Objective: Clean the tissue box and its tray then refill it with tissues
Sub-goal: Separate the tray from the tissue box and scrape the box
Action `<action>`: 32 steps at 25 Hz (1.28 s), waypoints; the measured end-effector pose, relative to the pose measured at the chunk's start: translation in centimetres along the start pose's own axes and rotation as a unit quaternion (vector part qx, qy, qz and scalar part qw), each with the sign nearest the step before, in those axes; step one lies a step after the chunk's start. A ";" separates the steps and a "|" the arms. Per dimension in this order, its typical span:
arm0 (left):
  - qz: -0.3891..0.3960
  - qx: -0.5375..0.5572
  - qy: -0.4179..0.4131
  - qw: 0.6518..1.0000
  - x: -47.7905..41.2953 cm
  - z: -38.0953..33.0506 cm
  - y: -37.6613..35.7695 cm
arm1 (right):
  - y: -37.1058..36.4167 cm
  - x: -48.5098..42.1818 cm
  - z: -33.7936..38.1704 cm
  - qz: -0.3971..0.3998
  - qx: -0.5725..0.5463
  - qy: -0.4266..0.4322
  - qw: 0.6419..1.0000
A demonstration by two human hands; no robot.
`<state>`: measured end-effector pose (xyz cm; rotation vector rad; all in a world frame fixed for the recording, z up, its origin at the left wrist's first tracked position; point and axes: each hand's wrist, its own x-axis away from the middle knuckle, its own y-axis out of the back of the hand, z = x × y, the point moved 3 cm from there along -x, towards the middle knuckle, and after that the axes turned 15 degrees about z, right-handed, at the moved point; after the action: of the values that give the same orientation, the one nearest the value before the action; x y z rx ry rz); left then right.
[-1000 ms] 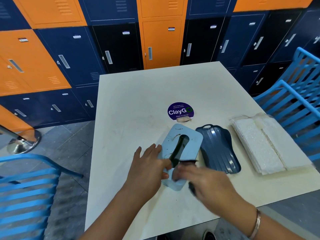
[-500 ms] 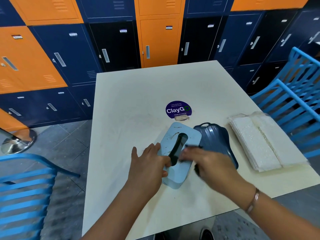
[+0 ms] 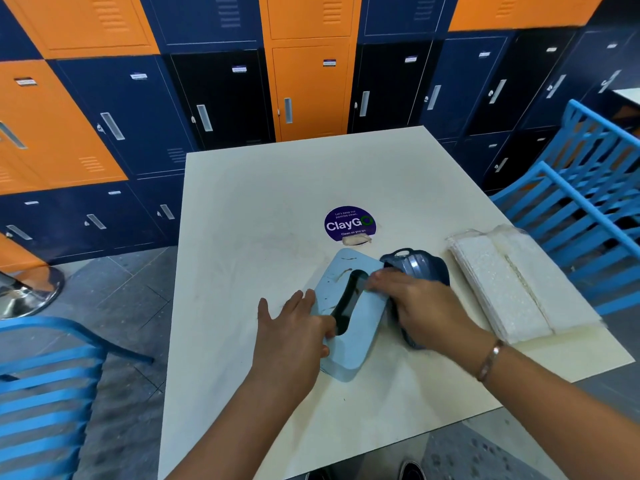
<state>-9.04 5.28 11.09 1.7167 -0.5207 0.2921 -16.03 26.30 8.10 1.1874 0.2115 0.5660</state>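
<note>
Tissue box (image 3: pixel 349 317), light blue, lies slot-up near the tabletop's (image 3: pixel 263 209) near edge, with dark smears around the slot's far end. My left hand (image 3: pixel 294 334) lies flat with fingers spread, thumb hooked into the slot, pinning the box. My right hand (image 3: pixel 415 303) has advanced from the box's near end to its far end over the last second; its fingers are pressed together on the surface, and whether they hold a wipe I cannot tell. I judge wiping in progress. Dark blue tray (image 3: pixel 420 268) touches the box's right side, uncleaned; tissue pack (image 3: pixel 512 285) waits near the right edge.
</note>
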 end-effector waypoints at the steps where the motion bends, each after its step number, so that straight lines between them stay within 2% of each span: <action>1: 0.000 0.000 0.002 1.000 0.0 0.0 0.0 | -0.2 0.2 0.2 0.011 0.006 0.019 1.000; 10: 0.009 0.006 -0.003 1.000 0.1 0.0 0.1 | 0.6 -0.6 -1.9 -0.016 -0.020 -0.019 0.999; 13: 0.006 0.013 -0.003 1.000 0.1 0.1 0.1 | 0.3 -0.3 -1.8 -0.014 -0.014 0.029 0.999; 16: 0.003 0.011 -0.004 1.000 0.0 0.2 0.1 | 0.3 0.2 -1.9 -0.025 -0.024 -0.015 0.999; 19: 0.002 0.011 -0.004 1.000 0.0 0.2 0.1 | -0.3 0.6 -1.2 -0.004 -0.002 0.066 0.998; 22: -0.001 0.003 -0.002 1.000 -0.2 0.2 0.1 | -0.9 1.3 -0.6 -0.049 -0.056 -0.005 0.997; 25: -0.001 -0.025 -0.002 1.000 -0.3 0.1 0.0 | -3.1 3.3 1.6 -0.029 -0.042 0.079 0.996; 28: -0.001 -0.040 -0.005 0.999 -0.5 0.1 0.0 | -4.2 4.8 2.0 -0.049 -0.084 0.046 0.994; 32: 0.002 -0.042 -0.007 0.999 -0.5 0.1 0.0 | -5.7 5.8 3.5 -0.027 -0.045 0.099 0.994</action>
<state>-9.50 5.27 10.81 1.6369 -0.5393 0.2573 -7.88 25.00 5.00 1.0361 0.3815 0.6403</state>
